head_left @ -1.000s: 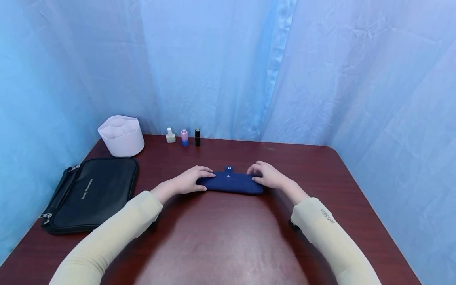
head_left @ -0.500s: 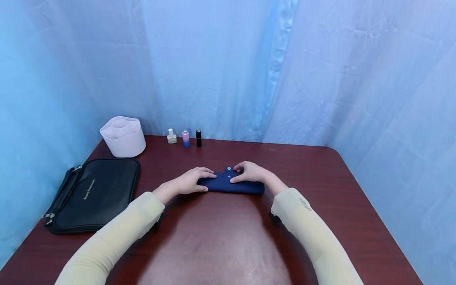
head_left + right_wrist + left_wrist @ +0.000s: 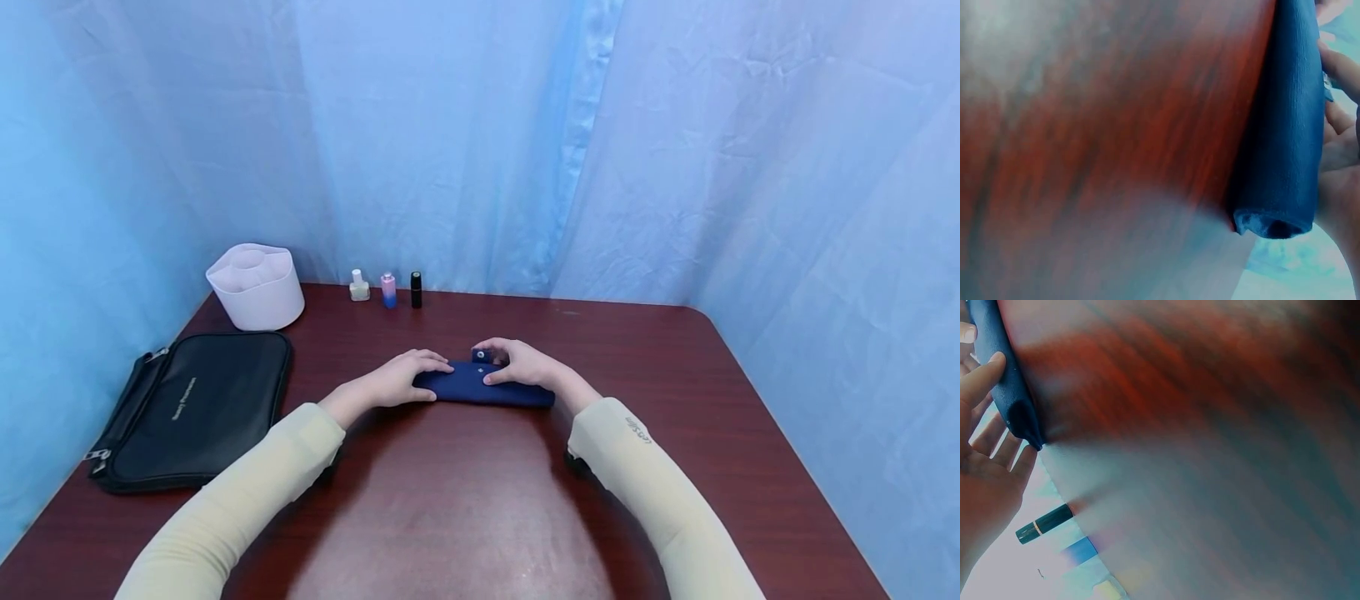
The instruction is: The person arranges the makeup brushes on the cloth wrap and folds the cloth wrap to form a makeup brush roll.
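Observation:
A dark blue rolled fabric pouch (image 3: 517, 393) lies crosswise on the red-brown table (image 3: 480, 517). My left hand (image 3: 429, 379) holds its left end, thumb on the near side and fingers on the far side. In the left wrist view the same hand (image 3: 988, 450) wraps that end of the roll (image 3: 1010, 394). My right hand (image 3: 486, 365) reaches across the roll's middle, with its thumb on the top face and its fingers curled over the snap tab (image 3: 478, 356) at the far edge. In the right wrist view the roll's open right end (image 3: 1279, 225) shows, with the fingers (image 3: 1338, 69) behind it.
A black zip case (image 3: 195, 404) lies at the left. A white compartment holder (image 3: 257, 287) stands at the back left, with a clear bottle (image 3: 359, 286), a pink-blue bottle (image 3: 387, 290) and a black tube (image 3: 416, 289) beside it. Blue curtains enclose the table.
My right hand slid from the roll's right end to its middle, and its fingers now cover the snap tab. The left hand and the roll stayed in place.

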A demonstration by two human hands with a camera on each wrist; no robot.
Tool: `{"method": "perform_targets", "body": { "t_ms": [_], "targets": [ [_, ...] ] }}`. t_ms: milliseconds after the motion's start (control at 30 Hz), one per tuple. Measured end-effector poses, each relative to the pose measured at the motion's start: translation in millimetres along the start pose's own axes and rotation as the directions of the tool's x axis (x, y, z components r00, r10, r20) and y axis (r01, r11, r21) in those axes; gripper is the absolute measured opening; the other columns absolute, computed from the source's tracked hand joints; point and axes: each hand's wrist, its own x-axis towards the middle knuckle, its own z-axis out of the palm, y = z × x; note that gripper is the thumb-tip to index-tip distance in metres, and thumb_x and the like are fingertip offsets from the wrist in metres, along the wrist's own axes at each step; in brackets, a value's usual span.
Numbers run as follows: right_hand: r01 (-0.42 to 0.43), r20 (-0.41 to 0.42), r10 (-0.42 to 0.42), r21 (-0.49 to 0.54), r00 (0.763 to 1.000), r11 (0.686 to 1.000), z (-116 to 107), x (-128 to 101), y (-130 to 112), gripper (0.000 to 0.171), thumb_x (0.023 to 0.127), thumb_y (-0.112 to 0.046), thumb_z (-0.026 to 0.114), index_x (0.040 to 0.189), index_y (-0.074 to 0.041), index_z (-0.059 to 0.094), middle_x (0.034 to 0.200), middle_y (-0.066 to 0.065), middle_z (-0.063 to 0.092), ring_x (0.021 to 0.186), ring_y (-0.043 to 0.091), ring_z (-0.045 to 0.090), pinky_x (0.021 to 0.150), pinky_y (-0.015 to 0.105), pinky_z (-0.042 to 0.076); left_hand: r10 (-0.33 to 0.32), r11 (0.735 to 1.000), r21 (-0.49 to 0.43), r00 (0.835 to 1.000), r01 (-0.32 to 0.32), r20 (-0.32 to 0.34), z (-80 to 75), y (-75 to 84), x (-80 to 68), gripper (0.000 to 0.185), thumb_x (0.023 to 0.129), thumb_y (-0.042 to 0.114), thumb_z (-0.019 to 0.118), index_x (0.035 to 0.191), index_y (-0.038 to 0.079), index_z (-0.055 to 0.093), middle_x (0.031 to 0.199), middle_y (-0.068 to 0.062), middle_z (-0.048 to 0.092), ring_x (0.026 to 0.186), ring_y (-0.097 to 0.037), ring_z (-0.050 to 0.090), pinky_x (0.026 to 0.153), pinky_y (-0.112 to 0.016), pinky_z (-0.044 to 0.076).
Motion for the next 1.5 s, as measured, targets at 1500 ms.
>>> {"method": "perform_targets", "body": {
  "t_ms": [1500],
  "targets": [
    [0.329,-0.251,-0.454,-0.415,0.855,0.848,22.3,-4.4,4.7,0.018,0.090,-0.022,0.064,0.106,-0.019,0.073,0.102,-0.004,0.067,0.094,0.010,0.062,0.084,0.030,0.052,-0.048,0.997,-0.057,0.999,0.048,0.007,-3.1,-2.1,-0.5,0.052,0.089,0.023,0.066,0.138,0.014,0.049,0.141,-0.012,0.046,0.131,-0.031,0.040,0.108,-0.051,0.030]
  ]
}}
